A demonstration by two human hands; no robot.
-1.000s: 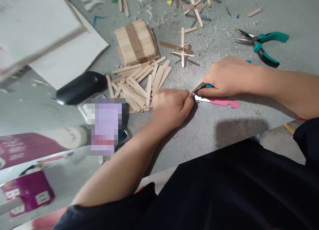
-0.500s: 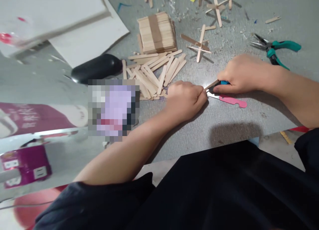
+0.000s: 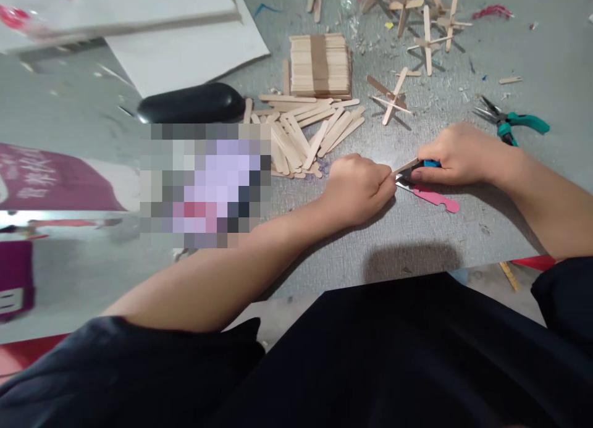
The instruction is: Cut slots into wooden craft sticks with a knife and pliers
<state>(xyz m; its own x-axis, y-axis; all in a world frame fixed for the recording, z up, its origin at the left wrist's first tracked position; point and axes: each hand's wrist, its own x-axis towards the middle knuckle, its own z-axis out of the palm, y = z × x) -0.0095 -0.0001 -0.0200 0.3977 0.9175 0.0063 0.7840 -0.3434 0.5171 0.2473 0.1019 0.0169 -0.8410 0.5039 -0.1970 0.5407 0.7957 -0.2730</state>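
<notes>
Both hands clenched around a wooden stick and a blue-and-black tool above the tabletop (image 3: 301, 236).
Clock directions run from the left hand (image 3: 361, 188), which grips one end of the wooden stick (image 3: 406, 166); at 2 to 3 o'clock the right hand (image 3: 456, 155) grasps the blue-and-black tool (image 3: 432, 163), the stick's other end at its fingers. A pink-handled knife (image 3: 436, 199) lies just beside, at 3 o'clock; loose sticks (image 3: 293, 138) spread toward 10 to 11. At 9 o'clock a maroon-and-white package (image 3: 50, 178) bears white Chinese characters, too blurred to read surely; a purple box (image 3: 16, 264), between 8 and 9, shows a white patch with dark marks.
</notes>
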